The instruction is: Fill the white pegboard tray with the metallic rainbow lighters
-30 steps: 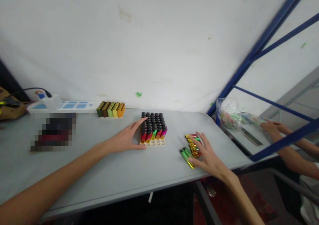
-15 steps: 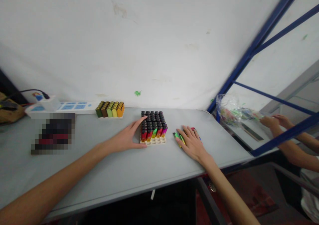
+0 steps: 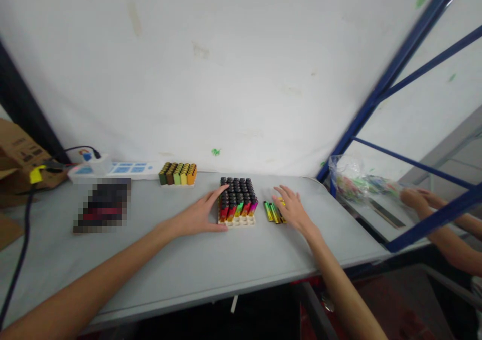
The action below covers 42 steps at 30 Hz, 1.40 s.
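Observation:
A cream tray point(image 3: 246, 222) holds upright lighters point(image 3: 238, 199) with black tops and red, green, orange and purple bodies; its front row of slots shows no lighters. My left hand point(image 3: 201, 213) is spread at the tray's left side, index finger by the lighter tops and thumb by the front left corner. Whether it presses on the tray is hard to tell. To the right, several shiny loose lighters point(image 3: 271, 213) in green and gold lie side by side on the table. Over their right end is my right hand point(image 3: 292, 208), fingers apart, partly hiding them.
A second tray of gold-topped lighters point(image 3: 177, 174) stands by the wall, beside a white power strip point(image 3: 128, 171). A blurred dark item point(image 3: 103, 207) lies left, near a cardboard box point(image 3: 22, 151). Blue metal bars point(image 3: 361, 111) rise at right; beyond them are a plastic bag point(image 3: 348, 177) and another person's hands point(image 3: 414, 199).
My right hand has lifted and drawn back from the loose lighters, uncovering more of them. My left hand stays by the tray. The whole view has shifted slightly.

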{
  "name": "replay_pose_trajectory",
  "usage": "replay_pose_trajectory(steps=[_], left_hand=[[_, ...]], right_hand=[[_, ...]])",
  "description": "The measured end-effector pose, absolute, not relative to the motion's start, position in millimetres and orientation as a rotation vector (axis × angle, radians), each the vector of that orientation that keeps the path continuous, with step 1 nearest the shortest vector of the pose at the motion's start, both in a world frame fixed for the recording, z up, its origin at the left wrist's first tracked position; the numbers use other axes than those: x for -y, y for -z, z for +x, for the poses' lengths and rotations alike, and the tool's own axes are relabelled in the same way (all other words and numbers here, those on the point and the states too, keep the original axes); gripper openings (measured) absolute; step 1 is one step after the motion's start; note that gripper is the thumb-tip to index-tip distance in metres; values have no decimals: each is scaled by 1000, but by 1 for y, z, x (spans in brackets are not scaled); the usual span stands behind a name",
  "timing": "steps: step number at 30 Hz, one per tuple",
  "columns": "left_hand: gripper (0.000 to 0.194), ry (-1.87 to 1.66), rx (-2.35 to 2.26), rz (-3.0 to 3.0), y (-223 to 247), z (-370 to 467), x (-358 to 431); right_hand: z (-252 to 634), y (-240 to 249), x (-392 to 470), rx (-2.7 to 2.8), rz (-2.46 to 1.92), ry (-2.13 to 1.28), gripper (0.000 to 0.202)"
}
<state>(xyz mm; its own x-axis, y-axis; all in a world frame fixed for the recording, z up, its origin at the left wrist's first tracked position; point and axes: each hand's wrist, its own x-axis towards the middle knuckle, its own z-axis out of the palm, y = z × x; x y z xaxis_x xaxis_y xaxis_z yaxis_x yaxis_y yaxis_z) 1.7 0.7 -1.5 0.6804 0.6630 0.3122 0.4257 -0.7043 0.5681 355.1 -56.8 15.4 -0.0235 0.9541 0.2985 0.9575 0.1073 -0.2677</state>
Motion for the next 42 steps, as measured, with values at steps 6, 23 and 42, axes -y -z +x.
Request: replay_pose_trajectory(steps=[6, 23, 42], left_hand=[[119, -697, -853, 2446, 2, 2, -1], [118, -713, -822, 2417, 0, 2, 0], [121, -672, -847, 2408, -4, 2, 3]], right_hand=[[357, -45, 49, 2110, -1824, 31, 28], [311, -35, 37, 2186, -2063, -115, 31], [326, -64, 40, 2225, -1568, -423, 34]])
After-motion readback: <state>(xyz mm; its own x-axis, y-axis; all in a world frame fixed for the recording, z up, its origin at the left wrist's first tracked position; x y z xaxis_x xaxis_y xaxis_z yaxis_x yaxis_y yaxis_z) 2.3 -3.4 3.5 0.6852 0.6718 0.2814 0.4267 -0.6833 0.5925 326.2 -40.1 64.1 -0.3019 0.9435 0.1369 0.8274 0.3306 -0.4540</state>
